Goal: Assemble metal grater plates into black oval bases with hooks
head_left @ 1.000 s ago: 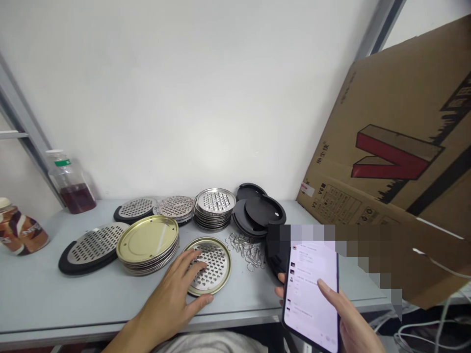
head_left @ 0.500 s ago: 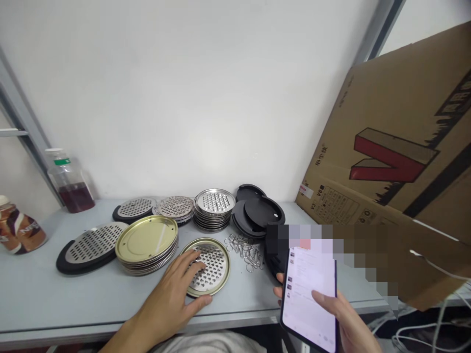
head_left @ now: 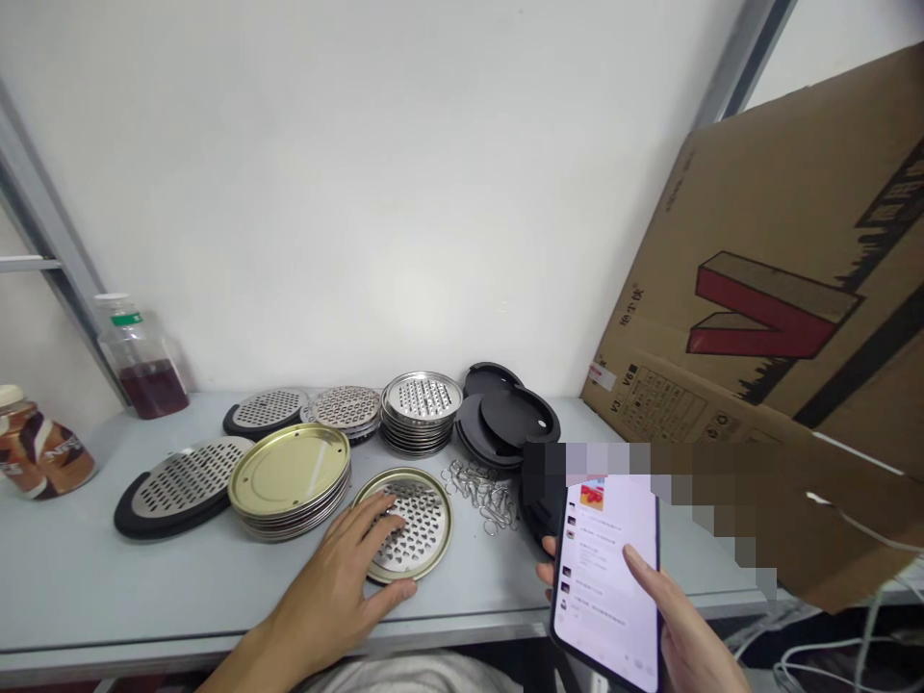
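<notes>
My left hand [head_left: 346, 563] rests with spread fingers on a round metal grater disc [head_left: 415, 525] with a gold rim, which lies near the table's front edge. In my right hand [head_left: 675, 611] is a smartphone [head_left: 603, 577] with a lit screen, my thumb at the screen's right side. Just left of the disc stands a stack of gold round metal plates [head_left: 289, 472]. Small metal hooks with rings [head_left: 483, 493] lie loose between the disc and several black round holders [head_left: 512, 419]. Behind the disc is a pile of silver grater discs [head_left: 423, 399].
Grater discs in black holders [head_left: 192, 481] lie at the left. A bottle of dark red liquid [head_left: 148, 371] and a brown bottle [head_left: 47, 452] stand further left. A large cardboard box [head_left: 722, 318] leans at the right, with white cables [head_left: 830, 654] below it.
The phone's screen content has scrolled, and my right thumb has moved up along the screen. My left hand stays on the grater disc. The view has shifted very slightly.
</notes>
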Motion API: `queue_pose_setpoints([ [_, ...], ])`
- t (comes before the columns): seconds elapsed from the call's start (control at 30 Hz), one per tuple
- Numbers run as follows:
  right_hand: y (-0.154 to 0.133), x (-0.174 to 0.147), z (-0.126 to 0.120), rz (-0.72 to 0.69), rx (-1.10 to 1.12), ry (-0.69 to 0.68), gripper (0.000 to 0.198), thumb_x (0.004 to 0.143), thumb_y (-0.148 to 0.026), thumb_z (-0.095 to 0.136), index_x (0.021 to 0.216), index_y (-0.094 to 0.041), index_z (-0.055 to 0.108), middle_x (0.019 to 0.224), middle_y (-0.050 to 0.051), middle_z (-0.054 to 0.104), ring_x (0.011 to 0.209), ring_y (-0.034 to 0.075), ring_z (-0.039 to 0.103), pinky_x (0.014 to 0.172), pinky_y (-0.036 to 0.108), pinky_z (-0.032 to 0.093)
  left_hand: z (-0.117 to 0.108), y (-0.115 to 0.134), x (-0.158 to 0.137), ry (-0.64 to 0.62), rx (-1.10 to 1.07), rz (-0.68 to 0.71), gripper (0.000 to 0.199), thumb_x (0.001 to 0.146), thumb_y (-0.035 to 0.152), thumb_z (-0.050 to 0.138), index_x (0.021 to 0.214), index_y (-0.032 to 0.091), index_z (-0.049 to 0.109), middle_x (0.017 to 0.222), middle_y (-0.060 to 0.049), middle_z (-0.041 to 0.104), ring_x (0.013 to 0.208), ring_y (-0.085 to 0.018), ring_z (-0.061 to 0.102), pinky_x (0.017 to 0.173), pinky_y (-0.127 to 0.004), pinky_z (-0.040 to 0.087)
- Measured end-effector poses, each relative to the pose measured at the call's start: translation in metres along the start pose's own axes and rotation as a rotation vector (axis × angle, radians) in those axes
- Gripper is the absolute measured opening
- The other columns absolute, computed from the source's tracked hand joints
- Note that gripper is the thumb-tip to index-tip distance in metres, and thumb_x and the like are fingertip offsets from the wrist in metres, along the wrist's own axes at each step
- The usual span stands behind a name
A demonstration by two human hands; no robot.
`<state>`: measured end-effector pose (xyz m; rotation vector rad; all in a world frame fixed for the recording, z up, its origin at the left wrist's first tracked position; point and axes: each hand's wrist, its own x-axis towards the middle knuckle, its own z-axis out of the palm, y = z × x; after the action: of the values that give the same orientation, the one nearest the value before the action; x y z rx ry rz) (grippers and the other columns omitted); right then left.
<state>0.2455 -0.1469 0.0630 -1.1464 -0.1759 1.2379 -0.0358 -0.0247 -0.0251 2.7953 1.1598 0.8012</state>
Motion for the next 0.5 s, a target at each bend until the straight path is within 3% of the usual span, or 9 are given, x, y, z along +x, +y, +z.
queue_pose_setpoints([
  [0.1, 0.0015, 0.0015, -0.0024, -0.009, -0.019, 0.008, 0.086, 0.069, -0.044, 0.078, 0.141, -0.01, 0.046, 0.109, 0.02, 0.075, 0.092, 0.037, 0.074, 0.071, 0.041, 0.061, 0.0008, -0.0005, 0.0004, 0.004, -0.009, -0.006, 0.049, 0.086, 0.047, 0.068, 0.13, 0.025, 0.06, 0.143, -0.012, 0.056, 0.13, -0.036, 0.053, 0.104, -0.053, 0.05],
  [0.3, 0.0076, 0.0039, -0.0079, -0.081, -0.029, -0.013, 0.087, 0.062, -0.03, 0.079, 0.141, -0.011, 0.047, 0.109, 0.021, 0.075, 0.092, 0.04, 0.073, 0.079, 0.048, 0.058, 0.0018, -0.002, -0.0009, -0.007, -0.004, -0.01, 0.05, 0.087, 0.048, 0.067, 0.13, 0.024, 0.061, 0.143, -0.013, 0.055, 0.131, -0.036, 0.052, 0.105, -0.053, 0.049],
  [0.5, 0.0048, 0.003, -0.003, -0.04, -0.014, 0.003, 0.088, 0.066, -0.037, 0.081, 0.141, -0.008, 0.044, 0.106, 0.02, 0.076, 0.09, 0.036, 0.075, 0.07, 0.04, 0.059, 0.0052, -0.0039, -0.0026, 0.002, -0.014, -0.034, 0.051, 0.086, 0.049, 0.068, 0.13, 0.025, 0.061, 0.143, -0.012, 0.056, 0.133, -0.037, 0.051, 0.105, -0.055, 0.048],
])
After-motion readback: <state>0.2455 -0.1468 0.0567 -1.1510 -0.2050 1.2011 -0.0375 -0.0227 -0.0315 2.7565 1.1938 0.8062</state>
